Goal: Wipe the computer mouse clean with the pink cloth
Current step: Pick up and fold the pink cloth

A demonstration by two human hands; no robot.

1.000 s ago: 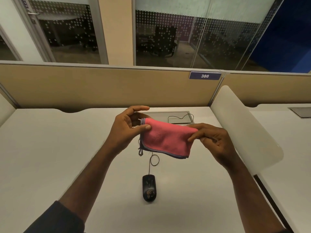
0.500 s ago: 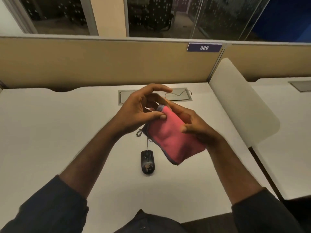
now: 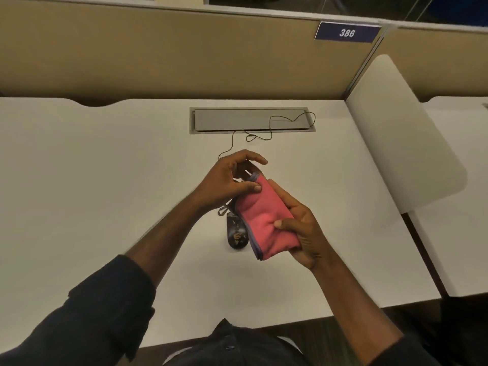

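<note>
A folded pink cloth (image 3: 260, 217) with a blue-grey hem is held above the white desk (image 3: 105, 180) between both hands. My left hand (image 3: 227, 180) pinches its upper corner with thumb and fingers. My right hand (image 3: 298, 228) wraps round its right side, thumb pressed into the fabric. The black computer mouse (image 3: 236, 233) lies on the desk just below and left of the cloth, partly covered by it. Its thin cable (image 3: 269, 128) runs up to the grey cable hatch (image 3: 250, 120).
A beige partition (image 3: 158, 54) with a blue tag reading 386 (image 3: 347, 33) closes the back of the desk. A white rounded divider panel (image 3: 401, 143) stands at the right edge. Beyond it lies a neighbouring desk (image 3: 459, 180).
The cloth went from stretched wide between my hands to folded narrow and tilted, with my hands brought together. It now hangs lower, over the mouse. The camera has tipped down.
</note>
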